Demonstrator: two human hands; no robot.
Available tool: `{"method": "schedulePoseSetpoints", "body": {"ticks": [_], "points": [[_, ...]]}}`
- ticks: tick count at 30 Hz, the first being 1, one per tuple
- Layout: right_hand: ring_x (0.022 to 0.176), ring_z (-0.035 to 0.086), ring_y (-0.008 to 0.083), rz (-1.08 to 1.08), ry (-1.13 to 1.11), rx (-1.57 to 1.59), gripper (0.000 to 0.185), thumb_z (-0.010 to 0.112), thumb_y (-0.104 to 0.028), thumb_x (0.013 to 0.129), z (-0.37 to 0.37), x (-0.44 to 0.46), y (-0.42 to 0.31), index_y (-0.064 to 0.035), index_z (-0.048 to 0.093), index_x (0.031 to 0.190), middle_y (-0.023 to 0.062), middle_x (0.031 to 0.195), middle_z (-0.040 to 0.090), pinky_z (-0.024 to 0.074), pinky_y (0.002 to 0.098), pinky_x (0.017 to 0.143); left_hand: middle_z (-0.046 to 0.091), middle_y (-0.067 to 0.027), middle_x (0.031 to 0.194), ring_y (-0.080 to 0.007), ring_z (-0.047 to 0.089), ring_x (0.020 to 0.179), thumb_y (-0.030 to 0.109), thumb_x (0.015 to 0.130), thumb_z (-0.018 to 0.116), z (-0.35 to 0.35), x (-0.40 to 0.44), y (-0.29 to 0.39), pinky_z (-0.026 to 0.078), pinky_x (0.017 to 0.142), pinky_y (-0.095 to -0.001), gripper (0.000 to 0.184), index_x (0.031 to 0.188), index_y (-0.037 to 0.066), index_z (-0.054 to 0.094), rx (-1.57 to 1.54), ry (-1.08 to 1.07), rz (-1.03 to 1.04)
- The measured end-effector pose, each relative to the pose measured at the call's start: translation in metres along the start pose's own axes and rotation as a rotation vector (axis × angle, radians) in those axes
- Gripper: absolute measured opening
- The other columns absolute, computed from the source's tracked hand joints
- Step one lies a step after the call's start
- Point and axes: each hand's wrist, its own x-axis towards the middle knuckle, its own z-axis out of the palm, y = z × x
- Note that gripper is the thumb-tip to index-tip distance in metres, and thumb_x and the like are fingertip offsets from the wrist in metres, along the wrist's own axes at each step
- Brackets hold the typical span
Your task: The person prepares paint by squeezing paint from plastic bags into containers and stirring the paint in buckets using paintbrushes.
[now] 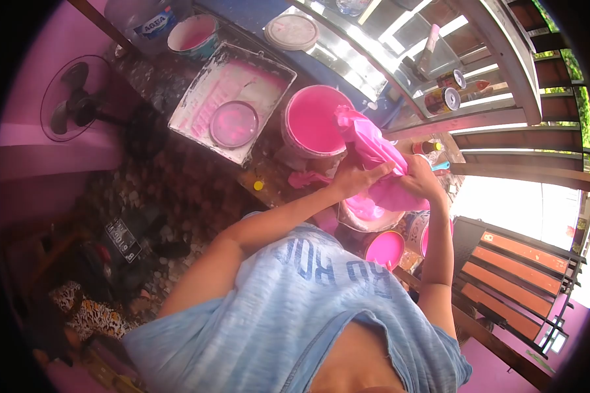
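My left hand [360, 178] and my right hand [421, 180] are both closed on a bunched, shiny pink plastic sheet [366, 136]. The sheet hangs in folds over a white-rimmed bucket [372, 224], with glossy pink inside it. Part of that bucket is hidden by the sheet and my hands. Just beyond my left hand stands a larger bucket of pink paint [314, 121], and the sheet's upper end reaches its rim. Nearer my body is a smaller tub of pink paint [385, 249].
A paint-smeared tray [200, 98] holds a round lid [234, 124]. Behind are another tub [193, 34], a water jug [144, 25] and a white lid [291, 31]. A fan [78, 98] stands left. Small cans [442, 100] sit on the glass shelf at right, near a slatted bench [518, 272].
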Motion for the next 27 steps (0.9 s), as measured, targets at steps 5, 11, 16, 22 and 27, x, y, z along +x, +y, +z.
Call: {"method": "schedulePoseSetpoints", "body": {"ticks": [5, 11, 16, 22, 27], "points": [[0.089, 0.063, 0.0433, 0.068, -0.087, 0.128, 0.042, 0.065, -0.026, 0.073, 0.000, 0.009, -0.019, -0.0024, 0.065, 0.108, 0.0250, 0.090, 0.067, 0.0467, 0.0478, 0.078, 0.066, -0.0091, 0.106, -0.0190, 0.066, 0.096, 0.026, 0.087, 0.074, -0.011, 0.008, -0.049, 0.054, 0.084, -0.0316, 0.049, 0.124, 0.002, 0.052, 0.337, -0.134, 0.104], [0.088, 0.064, 0.0406, -0.045, -0.098, 0.032, 0.042, 0.062, -0.035, 0.074, 0.055, 0.047, 0.040, -0.0021, 0.066, 0.099, 0.0227, 0.088, 0.067, 0.0477, 0.0456, 0.078, 0.066, -0.0050, 0.102, -0.0158, 0.066, 0.093, 0.021, 0.085, 0.075, -0.027, 0.024, -0.036, 0.054, 0.085, -0.0324, 0.036, 0.114, 0.006, 0.060, -0.877, 0.061, -0.498], [0.087, 0.065, 0.0393, -0.050, -0.115, 0.028, 0.038, 0.061, -0.034, 0.074, 0.070, 0.058, 0.058, -0.0042, 0.067, 0.097, 0.0227, 0.087, 0.067, 0.0478, 0.0467, 0.077, 0.064, -0.0032, 0.098, -0.0158, 0.064, 0.093, 0.021, 0.085, 0.077, -0.028, 0.023, -0.053, 0.054, 0.085, -0.0327, 0.029, 0.105, 0.008, 0.060, -0.990, 0.071, -0.429], [0.085, 0.065, 0.0413, -0.043, -0.144, -0.011, 0.038, 0.062, -0.035, 0.074, 0.066, 0.060, 0.053, -0.0034, 0.067, 0.096, 0.0242, 0.083, 0.066, 0.0473, 0.0485, 0.076, 0.063, -0.0021, 0.093, -0.0166, 0.064, 0.090, 0.017, 0.088, 0.073, -0.025, 0.028, -0.059, 0.053, 0.086, -0.0330, 0.020, 0.100, 0.009, 0.059, -1.069, 0.134, -0.479], [0.085, 0.064, 0.0420, -0.041, -0.107, 0.006, 0.038, 0.062, -0.033, 0.075, 0.068, 0.059, 0.052, -0.0019, 0.066, 0.095, 0.0243, 0.083, 0.065, 0.0474, 0.0481, 0.076, 0.064, -0.0034, 0.099, -0.0169, 0.064, 0.093, 0.018, 0.089, 0.070, -0.035, 0.030, -0.047, 0.052, 0.089, -0.0331, 0.024, 0.109, 0.007, 0.061, -1.136, 0.086, -0.475]]}}
